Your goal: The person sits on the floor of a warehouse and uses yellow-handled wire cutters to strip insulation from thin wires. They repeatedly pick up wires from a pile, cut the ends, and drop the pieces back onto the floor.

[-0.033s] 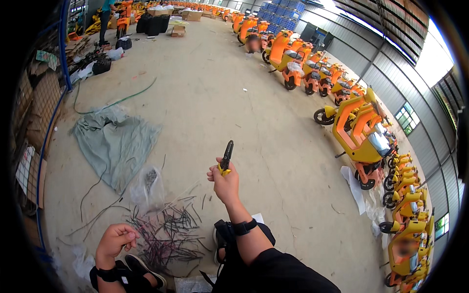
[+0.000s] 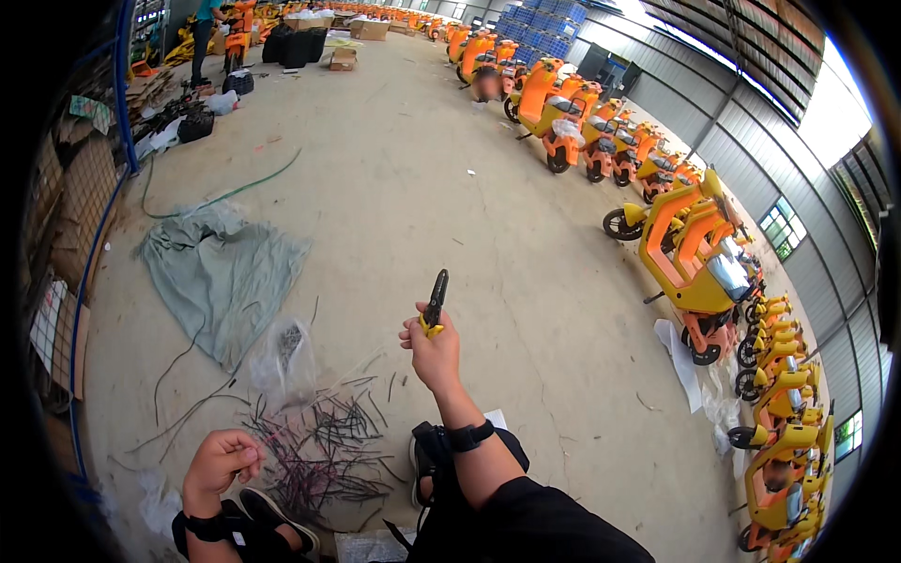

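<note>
My right hand (image 2: 435, 353) is closed round a pair of pliers (image 2: 435, 298) with black jaws and yellow grips. The jaws point away from me, and no wire shows in them. Lower left, my left hand (image 2: 221, 463) has curled fingers with the thumb pressed to them; anything inside is hidden. Just right of that hand, a loose heap of short black and reddish wire pieces (image 2: 324, 450) lies on the floor between my shoes. A clear plastic bag (image 2: 284, 361) with small dark bits inside rests at the heap's far edge.
A grey-green cloth sheet (image 2: 221, 281) lies crumpled at the left, near a blue-framed mesh fence (image 2: 94, 244). Yellow and orange scooters (image 2: 694, 253) line the right side. Cardboard boxes (image 2: 343, 60) and blue crates (image 2: 540, 36) stand far off. A person (image 2: 203, 42) stands far left.
</note>
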### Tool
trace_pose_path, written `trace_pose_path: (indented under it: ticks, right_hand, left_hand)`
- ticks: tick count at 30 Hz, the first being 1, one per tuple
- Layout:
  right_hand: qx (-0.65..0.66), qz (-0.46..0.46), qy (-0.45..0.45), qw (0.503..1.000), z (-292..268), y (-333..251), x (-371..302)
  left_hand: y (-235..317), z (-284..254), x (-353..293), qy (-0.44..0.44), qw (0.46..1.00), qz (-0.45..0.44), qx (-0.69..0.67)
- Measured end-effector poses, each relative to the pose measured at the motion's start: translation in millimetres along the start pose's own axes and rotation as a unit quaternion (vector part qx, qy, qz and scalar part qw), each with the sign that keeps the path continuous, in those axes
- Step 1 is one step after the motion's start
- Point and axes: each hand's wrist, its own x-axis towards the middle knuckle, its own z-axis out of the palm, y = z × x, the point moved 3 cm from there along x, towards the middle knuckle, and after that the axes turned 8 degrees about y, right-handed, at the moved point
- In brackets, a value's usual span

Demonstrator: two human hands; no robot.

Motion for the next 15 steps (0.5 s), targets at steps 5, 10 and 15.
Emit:
trace_pose_path:
  ticks: [5,10,15]
  right_hand:
    - [-0.068,-0.007,0.009,0.998,-4,2,3]
    - [-0.163,-0.047,0.045,0.984,-7,5,7]
    - [-0.237,-0.093,0.041,0.966,-7,23,8]
  left_hand:
    - [-1,-9,-2,-0.045,0.993,0.033,-0.109]
    - [-2,-26,-1,-0.024,0.986,0.072,-0.152]
    - [-3,-45,-3,0.009,0.978,0.097,-0.187]
